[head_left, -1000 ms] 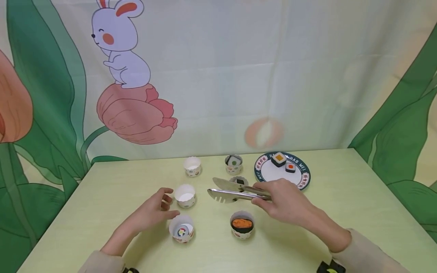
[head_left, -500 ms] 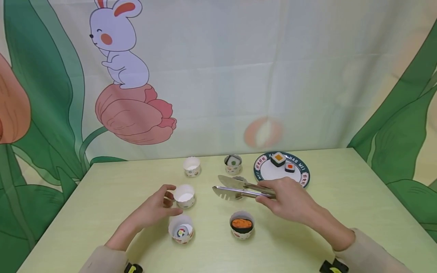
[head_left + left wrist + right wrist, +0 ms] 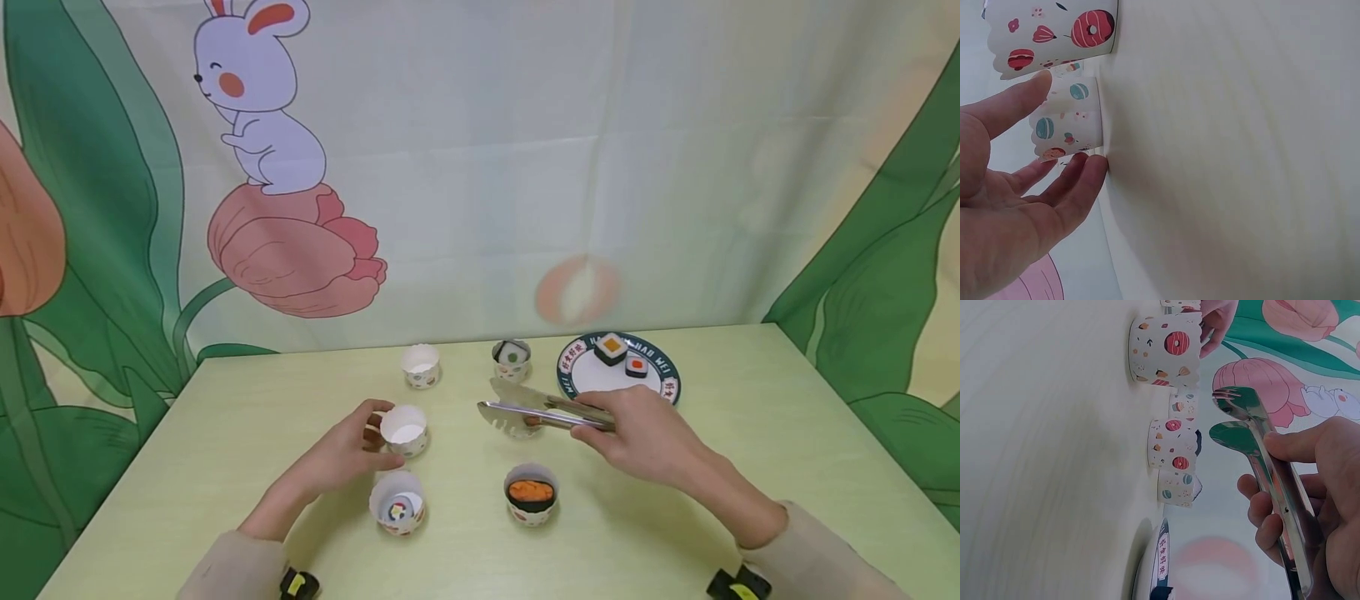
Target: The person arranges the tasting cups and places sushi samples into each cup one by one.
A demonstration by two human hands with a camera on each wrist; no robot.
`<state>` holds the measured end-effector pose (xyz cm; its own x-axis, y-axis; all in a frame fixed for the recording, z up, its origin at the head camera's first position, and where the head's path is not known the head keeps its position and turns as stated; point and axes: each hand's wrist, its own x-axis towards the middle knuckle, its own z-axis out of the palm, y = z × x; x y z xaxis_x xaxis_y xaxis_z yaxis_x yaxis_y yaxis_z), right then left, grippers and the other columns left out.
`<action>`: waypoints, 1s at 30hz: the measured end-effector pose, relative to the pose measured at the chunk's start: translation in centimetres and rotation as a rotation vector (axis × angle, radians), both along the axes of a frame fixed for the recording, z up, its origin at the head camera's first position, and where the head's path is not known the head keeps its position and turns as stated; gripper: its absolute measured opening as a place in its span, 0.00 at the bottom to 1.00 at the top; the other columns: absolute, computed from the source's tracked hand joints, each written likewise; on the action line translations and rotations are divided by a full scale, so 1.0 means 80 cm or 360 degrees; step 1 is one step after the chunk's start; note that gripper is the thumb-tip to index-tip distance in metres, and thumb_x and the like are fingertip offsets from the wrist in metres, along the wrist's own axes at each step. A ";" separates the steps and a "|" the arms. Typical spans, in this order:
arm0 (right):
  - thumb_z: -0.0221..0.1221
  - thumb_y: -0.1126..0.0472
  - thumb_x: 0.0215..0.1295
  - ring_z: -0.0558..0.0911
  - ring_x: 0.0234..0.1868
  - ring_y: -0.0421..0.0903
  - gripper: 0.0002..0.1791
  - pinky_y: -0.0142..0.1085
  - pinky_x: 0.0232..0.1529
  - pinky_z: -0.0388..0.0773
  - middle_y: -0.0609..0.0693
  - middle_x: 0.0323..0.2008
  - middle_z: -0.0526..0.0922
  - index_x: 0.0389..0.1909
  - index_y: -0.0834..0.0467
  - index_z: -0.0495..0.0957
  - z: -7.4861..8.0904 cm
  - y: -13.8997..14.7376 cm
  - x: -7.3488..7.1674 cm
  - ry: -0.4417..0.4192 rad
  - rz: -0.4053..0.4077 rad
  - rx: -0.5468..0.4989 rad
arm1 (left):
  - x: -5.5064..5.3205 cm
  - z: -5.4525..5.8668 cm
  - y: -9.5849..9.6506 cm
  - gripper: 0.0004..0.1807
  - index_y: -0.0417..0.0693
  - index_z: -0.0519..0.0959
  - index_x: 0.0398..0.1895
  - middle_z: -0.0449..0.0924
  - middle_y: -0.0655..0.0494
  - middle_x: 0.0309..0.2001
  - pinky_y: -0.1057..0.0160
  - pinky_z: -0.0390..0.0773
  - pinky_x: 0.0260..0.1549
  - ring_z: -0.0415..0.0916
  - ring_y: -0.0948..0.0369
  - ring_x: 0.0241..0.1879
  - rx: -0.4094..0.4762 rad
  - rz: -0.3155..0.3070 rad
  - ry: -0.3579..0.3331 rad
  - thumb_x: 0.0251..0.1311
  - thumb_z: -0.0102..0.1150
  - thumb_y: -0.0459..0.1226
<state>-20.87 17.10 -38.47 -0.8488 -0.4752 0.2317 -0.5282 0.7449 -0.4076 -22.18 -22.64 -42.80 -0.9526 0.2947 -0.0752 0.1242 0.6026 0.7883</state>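
Note:
In the head view my right hand (image 3: pixel 647 435) grips metal tongs (image 3: pixel 558 415), whose tips stand apart over the middle cup of the right row and mostly hide it. The right wrist view shows the tongs (image 3: pixel 1282 487) with thumb and fingers around their arms and no item between the tips. My left hand (image 3: pixel 347 450) is spread beside a white paper cup (image 3: pixel 405 432), with fingers at its left side and thumb in front. Seen from the left wrist, the thumb and fingers (image 3: pixel 1088 181) straddle this patterned cup (image 3: pixel 1072 119) loosely.
A front left cup (image 3: pixel 397 504) holds a small sushi roll; a front right cup (image 3: pixel 531 496) holds orange-topped sushi. Behind stand another white cup (image 3: pixel 422 367) and a cup with a rice piece (image 3: pixel 512 360). Two sushi pieces lie on a blue-rimmed plate (image 3: pixel 567 383).
My right hand has moved the tongs slightly to the right, keeping them apart. My left hand has shifted a little right, closer around the middle left cup.

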 end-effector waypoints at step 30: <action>0.70 0.53 0.66 0.72 0.24 0.40 0.20 0.35 0.22 0.60 0.46 0.35 0.85 0.53 0.61 0.85 -0.010 0.043 -0.012 0.0044 -0.0191 0.0006 | -0.027 -0.002 -0.001 0.36 0.37 0.66 0.66 0.77 0.45 0.53 0.52 0.78 0.52 0.75 0.47 0.54 -0.0003 -0.0029 -0.0058 0.60 0.75 0.39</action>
